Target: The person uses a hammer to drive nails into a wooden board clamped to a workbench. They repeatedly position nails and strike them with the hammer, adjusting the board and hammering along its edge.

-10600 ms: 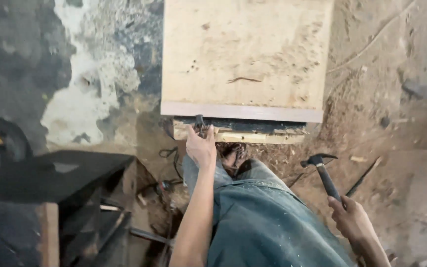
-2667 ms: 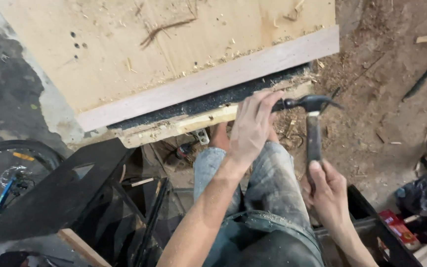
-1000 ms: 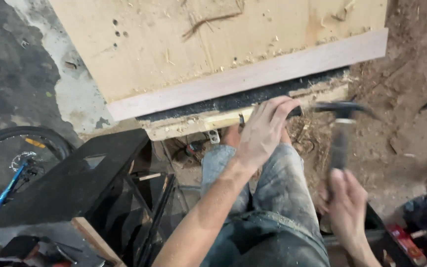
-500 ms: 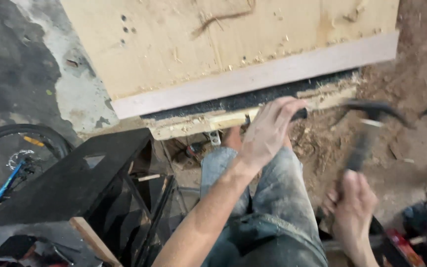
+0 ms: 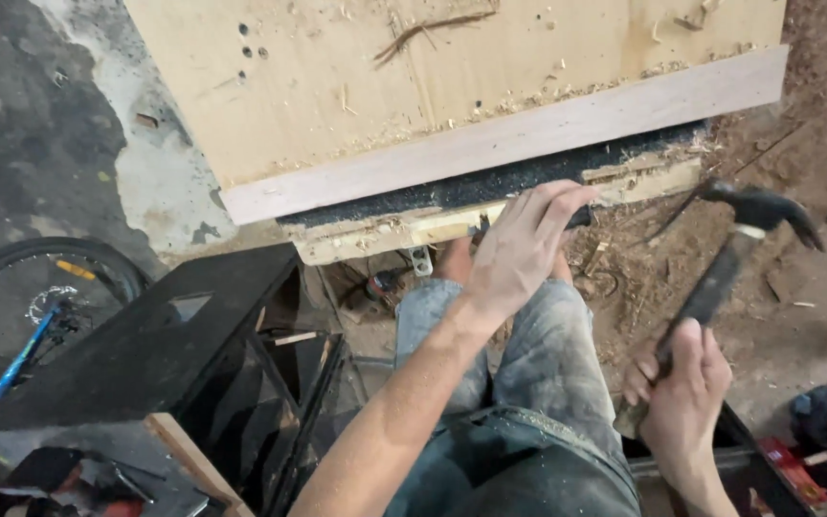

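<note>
The left hand (image 5: 519, 254) is resting with released fingers on the near edge of the wooden board (image 5: 433, 86), over its dark strip. The right hand (image 5: 683, 402) is clenching a hammer (image 5: 734, 254), raised beside the board's right corner.

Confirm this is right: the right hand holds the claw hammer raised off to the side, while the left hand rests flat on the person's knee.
Not quite. The head view shows the left hand reaching forward to the edge of the wooden board, fingers on it, not on the knee. The rest stands: the right hand holds the claw hammer raised off to the side.
</note>
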